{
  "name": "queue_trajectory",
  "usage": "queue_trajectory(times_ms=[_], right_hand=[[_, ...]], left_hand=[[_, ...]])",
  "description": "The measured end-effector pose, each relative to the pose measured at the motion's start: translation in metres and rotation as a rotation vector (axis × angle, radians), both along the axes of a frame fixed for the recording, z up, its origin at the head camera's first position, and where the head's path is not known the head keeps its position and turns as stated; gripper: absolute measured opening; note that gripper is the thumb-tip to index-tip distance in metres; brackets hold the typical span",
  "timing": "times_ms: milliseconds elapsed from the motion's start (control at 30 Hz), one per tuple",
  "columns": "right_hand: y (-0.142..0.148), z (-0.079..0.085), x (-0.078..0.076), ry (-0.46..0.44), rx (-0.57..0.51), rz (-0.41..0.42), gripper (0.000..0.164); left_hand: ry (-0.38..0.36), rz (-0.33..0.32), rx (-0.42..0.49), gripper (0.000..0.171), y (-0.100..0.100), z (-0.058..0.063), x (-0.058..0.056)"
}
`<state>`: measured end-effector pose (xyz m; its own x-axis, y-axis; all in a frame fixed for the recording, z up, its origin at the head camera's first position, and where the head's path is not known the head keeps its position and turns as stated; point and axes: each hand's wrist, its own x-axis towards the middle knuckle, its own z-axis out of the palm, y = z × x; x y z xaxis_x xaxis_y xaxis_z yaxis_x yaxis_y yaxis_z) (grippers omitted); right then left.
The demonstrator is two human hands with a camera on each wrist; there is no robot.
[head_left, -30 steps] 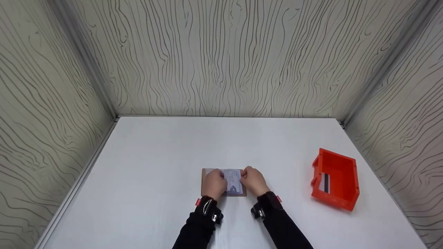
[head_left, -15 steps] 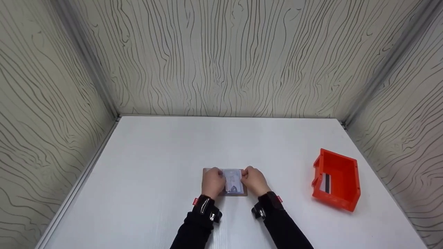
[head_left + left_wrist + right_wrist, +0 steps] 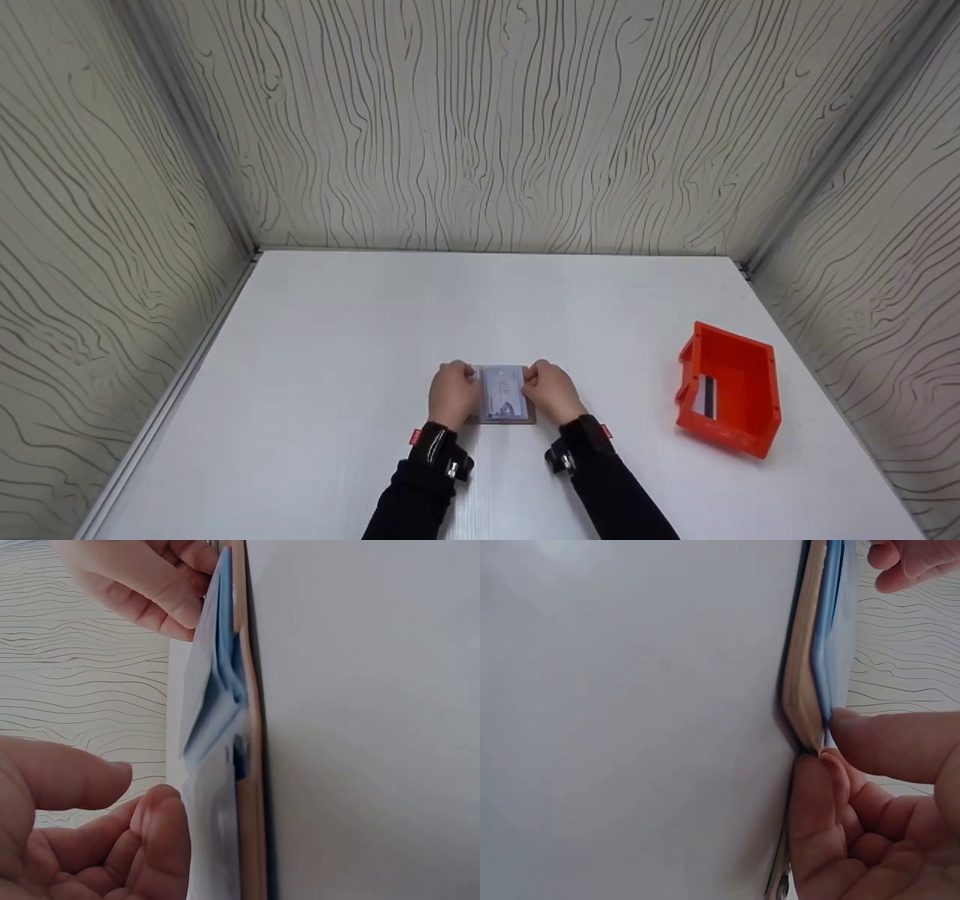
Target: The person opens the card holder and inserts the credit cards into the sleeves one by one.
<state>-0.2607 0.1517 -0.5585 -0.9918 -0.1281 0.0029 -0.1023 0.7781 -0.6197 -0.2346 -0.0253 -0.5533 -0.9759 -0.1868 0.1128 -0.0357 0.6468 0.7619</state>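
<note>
A thin card holder (image 3: 531, 415) with brown covers lies spread on the table, its clear sleeves on top. A pale card (image 3: 505, 391) with grey lettering shows through the right-hand sleeve. My right hand (image 3: 553, 391) pinches the holder's right edge, thumb on the bluish sleeve (image 3: 823, 652) and forefinger against the brown cover (image 3: 802, 690). Over the left half sits my left hand (image 3: 454, 394), covering most of it. In the left wrist view its thumb and loosely bent fingers (image 3: 161, 840) stand apart with nothing between them, close beside a raised sleeve (image 3: 206, 682).
A red plastic bin (image 3: 731, 390) stands on the right of the white table (image 3: 337, 337). Inside it, a white card with a black stripe (image 3: 705, 396) leans against the left wall. Wood-patterned panels (image 3: 480, 127) enclose the table at the back and sides.
My left hand has shifted left across the holder, uncovering more of the sleeve and card; the lettering is now easier to see. My right hand keeps its place at the right edge.
</note>
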Motion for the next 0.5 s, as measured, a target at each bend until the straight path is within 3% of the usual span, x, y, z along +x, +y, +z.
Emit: queue_trajectory(times_ms=[500], right_hand=[[0.001, 0.0, -0.001, -0.007, -0.01, 0.001, 0.012]], left_hand=[[0.03, 0.071, 0.019, 0.013, -0.024, 0.003, -0.003]])
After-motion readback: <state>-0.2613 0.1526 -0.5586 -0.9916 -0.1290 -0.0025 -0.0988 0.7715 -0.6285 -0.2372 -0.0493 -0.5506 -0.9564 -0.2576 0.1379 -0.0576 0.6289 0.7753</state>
